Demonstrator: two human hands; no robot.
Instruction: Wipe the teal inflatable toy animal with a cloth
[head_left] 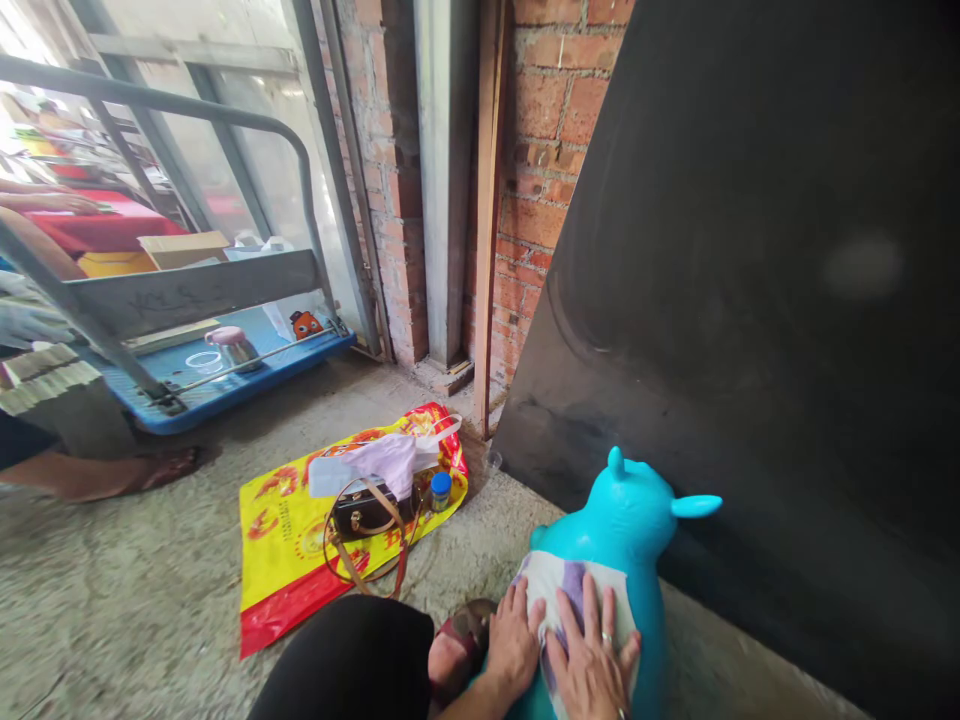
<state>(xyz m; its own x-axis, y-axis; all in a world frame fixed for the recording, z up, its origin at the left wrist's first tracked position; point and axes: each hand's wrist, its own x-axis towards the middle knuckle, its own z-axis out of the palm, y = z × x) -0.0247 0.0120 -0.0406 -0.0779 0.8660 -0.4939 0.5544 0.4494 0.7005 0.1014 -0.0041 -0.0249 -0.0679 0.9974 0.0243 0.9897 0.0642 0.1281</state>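
Note:
A glossy turquoise animal-shaped figure (631,505), with a rounded head and ears sticking out, stands before me at the lower right. Over its back lies a white cloth with purple patches (551,572). My left hand (516,640) rests on the cloth's left side, fingers stretched forward. Beside it, my right hand (594,650) lies flat on the cloth with fingers spread and a ring on one finger. Both palms press down and neither hand grasps anything. The lower part of the figure is hidden by my hands and the frame's edge.
A yellow and red plastic bag (277,560) lies on the concrete floor, bearing a dark handbag (367,512) and a blue-capped jar (440,490). A blue platform trolley (247,365) stands left, near another person's foot (161,470). A large black panel (720,300) leans right.

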